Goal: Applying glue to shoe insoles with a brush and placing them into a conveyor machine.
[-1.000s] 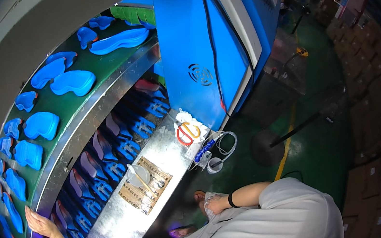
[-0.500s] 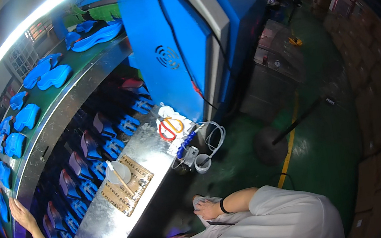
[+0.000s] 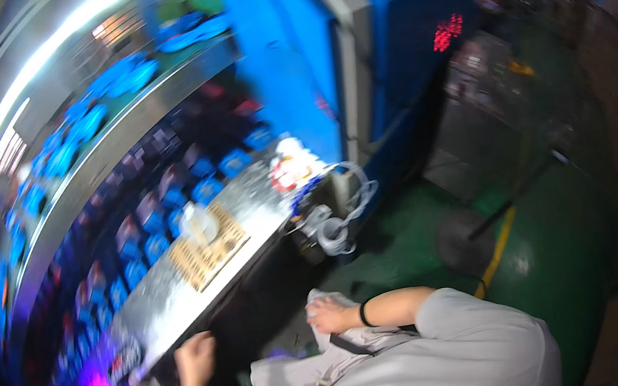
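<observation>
Here, a worn-camera view over a factory workstation is recorded, blurred by motion throughout.

Left hand (image 3: 195,357): seen at the lower left, a dark watch on the wrist, fingers curled loosely at the near edge of the metal work table (image 3: 180,290). Whether the edge is gripped or only touched cannot be told.

Right hand (image 3: 330,315): laid against the person's own lap, a dark band at the wrist, fingers closed on a bunch of white cloth (image 3: 322,299) that is pressed against the grey garment.

Metal work table: a long shiny surface running from lower left toward the blue machine (image 3: 351,45). A tan slotted board (image 3: 210,250) is set on its middle, with a pale round object resting on it, too blurred to name. At the far end, red-handled scissors (image 3: 284,174) are placed among small white items.

Below the table's far end: a coil of white cable (image 3: 341,224) is hung beside the machine.

Beyond the table: rows of blue shoe-shaped moulds (image 3: 162,214) are lined on a dark rack, with a green belt above carrying blue insoles (image 3: 78,123).

Floor: green (image 3: 571,259), crossed by a yellow line.
</observation>
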A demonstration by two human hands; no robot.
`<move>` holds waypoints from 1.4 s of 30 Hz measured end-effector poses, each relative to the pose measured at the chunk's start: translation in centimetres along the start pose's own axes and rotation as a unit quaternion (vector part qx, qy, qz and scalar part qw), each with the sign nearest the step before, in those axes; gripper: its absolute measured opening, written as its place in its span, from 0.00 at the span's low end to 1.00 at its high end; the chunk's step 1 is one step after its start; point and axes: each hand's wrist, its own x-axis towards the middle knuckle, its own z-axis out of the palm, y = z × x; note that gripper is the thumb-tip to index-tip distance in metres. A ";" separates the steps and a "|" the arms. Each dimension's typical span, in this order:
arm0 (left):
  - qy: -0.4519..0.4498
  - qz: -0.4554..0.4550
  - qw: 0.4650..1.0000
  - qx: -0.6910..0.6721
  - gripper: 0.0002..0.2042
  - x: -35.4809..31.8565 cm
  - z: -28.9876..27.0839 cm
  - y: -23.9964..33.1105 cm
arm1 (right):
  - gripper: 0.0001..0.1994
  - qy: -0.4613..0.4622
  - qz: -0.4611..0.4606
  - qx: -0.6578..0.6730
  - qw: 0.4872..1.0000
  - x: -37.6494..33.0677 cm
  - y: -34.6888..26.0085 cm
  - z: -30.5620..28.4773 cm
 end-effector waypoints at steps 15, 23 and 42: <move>-0.080 0.064 0.988 0.116 0.11 -20.5 26.3 -4.6 | 0.14 -0.038 -0.277 -0.217 0.935 1.5 -5.9 -0.3; -0.010 0.042 0.997 0.062 0.10 -21.8 25.8 -4.2 | 0.20 -0.114 -0.225 -0.291 0.923 1.9 -9.3 0.3; -0.116 -0.037 0.992 -0.040 0.18 -25.7 20.1 0.2 | 0.17 -0.172 -0.202 -0.380 0.886 -2.6 -9.1 3.8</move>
